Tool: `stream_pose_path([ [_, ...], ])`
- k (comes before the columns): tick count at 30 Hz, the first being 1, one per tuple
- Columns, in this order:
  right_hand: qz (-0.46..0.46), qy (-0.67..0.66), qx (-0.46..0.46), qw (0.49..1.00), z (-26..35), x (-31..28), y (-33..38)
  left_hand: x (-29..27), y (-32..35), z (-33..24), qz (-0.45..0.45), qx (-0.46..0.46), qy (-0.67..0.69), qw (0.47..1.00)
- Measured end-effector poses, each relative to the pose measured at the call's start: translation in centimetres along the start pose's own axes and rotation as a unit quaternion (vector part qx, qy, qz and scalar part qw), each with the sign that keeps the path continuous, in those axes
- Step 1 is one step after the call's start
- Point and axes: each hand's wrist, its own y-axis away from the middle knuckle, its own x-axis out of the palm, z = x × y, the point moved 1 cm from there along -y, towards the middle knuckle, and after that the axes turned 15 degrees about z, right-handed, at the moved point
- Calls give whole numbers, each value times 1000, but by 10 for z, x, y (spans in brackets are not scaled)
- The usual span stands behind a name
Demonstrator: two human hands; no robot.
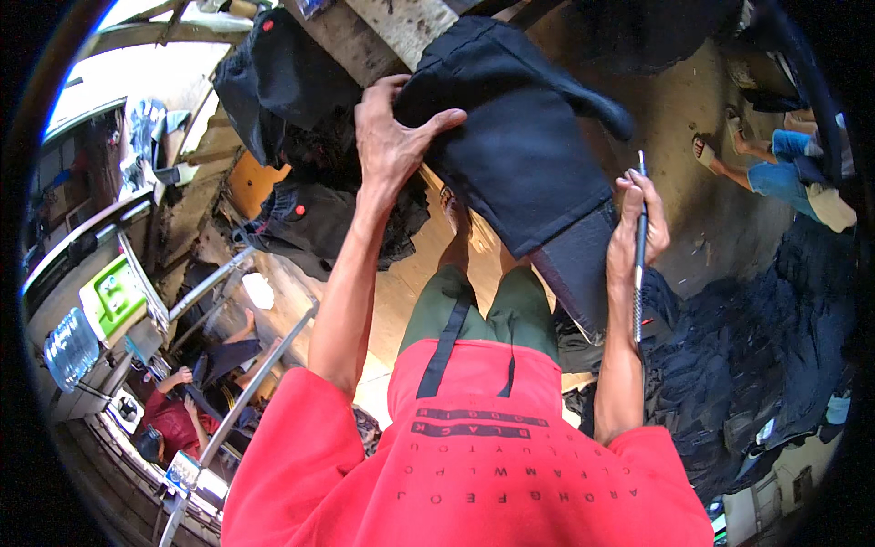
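A black cloth garment [524,137], perhaps a trouser leg, lies over a narrow dark board [579,269] in front of me. My left hand [392,132] holds its left edge, with the fingers curled at the side and the thumb stretched over the cloth. In my right hand [635,228], to the right of the board, is a slim black pen-shaped tool [642,223] with a pale tip pointing away from me. Its lower end is ribbed silver metal, and a thin cord seems to trail from it along my forearm. The tip is apart from the cloth.
Dark garments [292,82] hang at the far left, with more dark cloth [342,219] below. A big heap of dark clothes [775,337] covers the right side. One person [788,173] is at the far right, another [182,415] at the lower left. A metal rail [246,401] runs at left.
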Motion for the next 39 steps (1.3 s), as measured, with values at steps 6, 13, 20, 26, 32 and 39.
stream_pose_path([
  [6, 199, -92, -217, 951, 39, 87, -2, 1, -14, 21, 54, 91, 84, 991],
  [13, 247, 129, -361, 890, 48, 123, -19, 3, -23, 29, 189, -27, 218, 957],
  [20, 254, 162, -366, 881, 46, 129, -19, -5, -22, 13, 185, -69, 383, 902],
  [26, 262, 170, -368, 876, 47, 134, -24, -6, -24, 12, 173, -60, 397, 900],
  [32, 261, 178, -373, 872, 46, 138, -25, -8, -24, 10, 186, -68, 422, 885],
  [39, 268, 182, -353, 878, 46, 134, -22, -1, -23, 9, 169, -53, 428, 886],
])
